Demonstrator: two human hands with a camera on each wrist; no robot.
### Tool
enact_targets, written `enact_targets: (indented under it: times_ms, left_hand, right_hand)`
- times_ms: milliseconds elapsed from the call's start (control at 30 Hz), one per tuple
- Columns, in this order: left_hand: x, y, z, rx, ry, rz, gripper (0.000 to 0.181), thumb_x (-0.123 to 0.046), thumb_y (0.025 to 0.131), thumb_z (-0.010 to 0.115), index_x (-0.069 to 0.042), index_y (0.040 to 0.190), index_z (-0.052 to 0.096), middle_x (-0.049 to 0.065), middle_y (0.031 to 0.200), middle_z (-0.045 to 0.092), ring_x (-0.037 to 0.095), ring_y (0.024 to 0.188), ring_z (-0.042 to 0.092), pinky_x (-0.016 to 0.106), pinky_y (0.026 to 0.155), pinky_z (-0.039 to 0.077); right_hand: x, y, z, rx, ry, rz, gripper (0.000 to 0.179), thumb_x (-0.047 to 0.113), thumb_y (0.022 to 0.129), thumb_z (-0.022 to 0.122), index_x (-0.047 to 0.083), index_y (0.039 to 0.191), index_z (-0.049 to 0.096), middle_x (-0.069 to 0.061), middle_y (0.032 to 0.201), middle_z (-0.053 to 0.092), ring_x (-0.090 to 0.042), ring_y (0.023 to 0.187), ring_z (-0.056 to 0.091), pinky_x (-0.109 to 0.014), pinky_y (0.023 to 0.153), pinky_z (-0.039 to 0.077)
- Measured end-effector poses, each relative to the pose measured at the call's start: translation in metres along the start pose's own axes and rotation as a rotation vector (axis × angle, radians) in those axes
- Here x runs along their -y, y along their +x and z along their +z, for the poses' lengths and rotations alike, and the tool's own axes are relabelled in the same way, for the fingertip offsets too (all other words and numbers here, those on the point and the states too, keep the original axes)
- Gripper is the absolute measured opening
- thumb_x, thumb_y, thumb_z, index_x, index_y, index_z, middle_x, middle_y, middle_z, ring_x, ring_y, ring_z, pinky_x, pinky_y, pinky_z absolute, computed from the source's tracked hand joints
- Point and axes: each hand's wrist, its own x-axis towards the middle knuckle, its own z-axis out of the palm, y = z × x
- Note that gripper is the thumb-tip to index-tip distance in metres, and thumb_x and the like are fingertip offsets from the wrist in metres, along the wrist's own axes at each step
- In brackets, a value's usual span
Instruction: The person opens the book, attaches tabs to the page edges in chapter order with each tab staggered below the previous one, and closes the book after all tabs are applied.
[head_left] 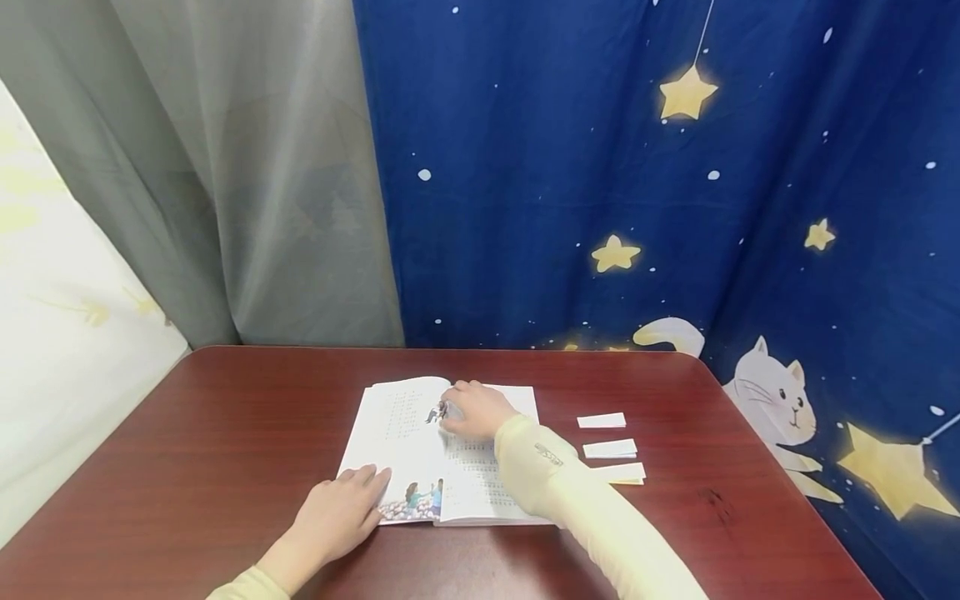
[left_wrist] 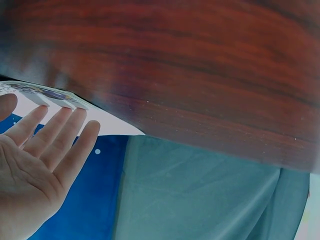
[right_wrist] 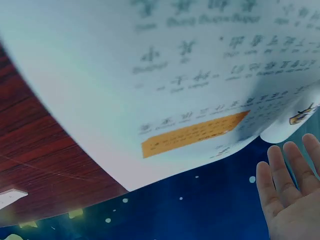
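Note:
An open book (head_left: 397, 454) with printed text and coloured pictures lies on the table. My left hand (head_left: 341, 510) rests at the lower left edge of its left page; in the left wrist view the fingers of that hand (left_wrist: 42, 155) are extended and slightly spread. Across the right page reaches my right arm, and the right hand (head_left: 478, 410) lies over the upper part of the book near the spine. From the right wrist, the right page (right_wrist: 175, 100) fills much of the view, with an orange text box on it. The right fingers (right_wrist: 282, 172) look straight there and hold nothing visible.
Three folded white paper slips (head_left: 610, 450) lie in a column right of the book, the lowest partly behind the right sleeve (head_left: 592, 508). The dark red table (head_left: 225, 433) has rounded far corners. Behind it hang a grey curtain (head_left: 292, 208) and a blue starry curtain (head_left: 510, 208).

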Motion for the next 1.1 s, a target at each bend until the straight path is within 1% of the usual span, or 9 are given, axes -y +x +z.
enact_targets:
  times_ms: [67, 133, 333, 500, 600, 733, 967, 1033, 1100]
  left_hand:
    - [0.000, 0.000, 0.000, -0.003, 0.006, 0.000, 0.041, -0.025, 0.075, 0.065, -0.011, 0.113, 0.059, 0.006, 0.105, 0.061, 0.024, 0.090, 0.061, 0.038, 0.060, 0.050]
    - [0.000, -0.001, -0.001, -0.009, 0.006, 0.000, 0.041, -0.024, 0.075, 0.064, -0.010, 0.113, 0.060, 0.007, 0.104, 0.061, 0.024, 0.090, 0.061, 0.038, 0.060, 0.050]
    - [-0.002, -0.001, -0.003, -0.040, 0.007, 0.011, 0.039, -0.024, 0.075, 0.064, -0.008, 0.110, 0.060, 0.007, 0.101, 0.061, 0.024, 0.087, 0.061, 0.037, 0.058, 0.049]
    - [-0.002, 0.001, -0.004, -0.083, -0.008, 0.020, 0.034, -0.022, 0.078, 0.062, -0.008, 0.108, 0.059, 0.008, 0.104, 0.062, 0.025, 0.092, 0.061, 0.039, 0.062, 0.050]
    - [-0.002, 0.002, -0.003, -0.085, -0.021, 0.024, 0.035, -0.026, 0.080, 0.062, -0.008, 0.110, 0.060, 0.010, 0.108, 0.062, 0.026, 0.095, 0.060, 0.041, 0.065, 0.050]
    - [-0.002, 0.003, -0.003, -0.048, -0.043, 0.009, 0.040, -0.032, 0.082, 0.061, -0.008, 0.113, 0.060, 0.012, 0.113, 0.061, 0.028, 0.100, 0.060, 0.044, 0.070, 0.050]
    - [-0.003, 0.002, -0.005, 0.079, -0.099, -0.043, 0.047, -0.041, 0.082, 0.059, -0.006, 0.113, 0.062, 0.015, 0.114, 0.061, 0.032, 0.102, 0.058, 0.048, 0.073, 0.049]
    - [-0.004, 0.001, -0.005, 0.094, -0.104, -0.051, 0.048, -0.042, 0.082, 0.059, -0.006, 0.113, 0.062, 0.016, 0.114, 0.061, 0.033, 0.103, 0.058, 0.049, 0.073, 0.049]
    - [-0.004, 0.001, -0.004, 0.092, -0.102, -0.055, 0.048, -0.043, 0.082, 0.059, -0.006, 0.112, 0.062, 0.016, 0.113, 0.061, 0.033, 0.102, 0.059, 0.049, 0.073, 0.049]
  right_hand:
    - [0.000, 0.005, 0.003, 0.014, 0.005, 0.015, 0.049, 0.042, 0.083, 0.058, 0.018, 0.125, 0.054, -0.001, 0.127, 0.053, -0.019, 0.112, 0.050, -0.035, 0.095, 0.041]
    - [0.001, 0.008, 0.006, 0.035, 0.014, 0.039, 0.052, 0.045, 0.082, 0.058, 0.018, 0.127, 0.053, 0.000, 0.131, 0.050, -0.019, 0.116, 0.048, -0.036, 0.098, 0.039]
    - [0.004, 0.009, 0.013, 0.129, 0.046, 0.112, 0.064, 0.054, 0.080, 0.058, 0.022, 0.135, 0.045, 0.003, 0.143, 0.038, -0.024, 0.132, 0.034, -0.042, 0.104, 0.032]
    - [0.006, 0.008, 0.017, 0.145, 0.029, 0.124, 0.069, 0.058, 0.080, 0.055, 0.024, 0.138, 0.041, 0.005, 0.146, 0.035, -0.023, 0.133, 0.031, -0.044, 0.104, 0.031]
    - [0.007, 0.009, 0.019, 0.144, 0.003, 0.123, 0.069, 0.060, 0.080, 0.053, 0.025, 0.138, 0.041, 0.006, 0.146, 0.033, -0.023, 0.133, 0.030, -0.045, 0.104, 0.031]
    - [0.010, 0.010, 0.021, 0.138, -0.037, 0.118, 0.067, 0.060, 0.080, 0.052, 0.026, 0.137, 0.042, 0.006, 0.146, 0.034, -0.023, 0.131, 0.032, -0.046, 0.103, 0.031]
    - [0.012, 0.009, 0.024, 0.137, -0.086, 0.113, 0.065, 0.061, 0.080, 0.051, 0.028, 0.136, 0.043, 0.006, 0.145, 0.034, -0.022, 0.127, 0.036, -0.045, 0.101, 0.033]
    - [0.012, 0.008, 0.025, 0.128, -0.077, 0.109, 0.065, 0.061, 0.081, 0.050, 0.028, 0.136, 0.043, 0.006, 0.145, 0.035, -0.021, 0.126, 0.036, -0.046, 0.101, 0.033]
    - [0.010, 0.005, 0.027, 0.114, -0.062, 0.094, 0.064, 0.060, 0.080, 0.051, 0.028, 0.135, 0.044, 0.006, 0.144, 0.036, -0.022, 0.126, 0.037, -0.048, 0.101, 0.033]
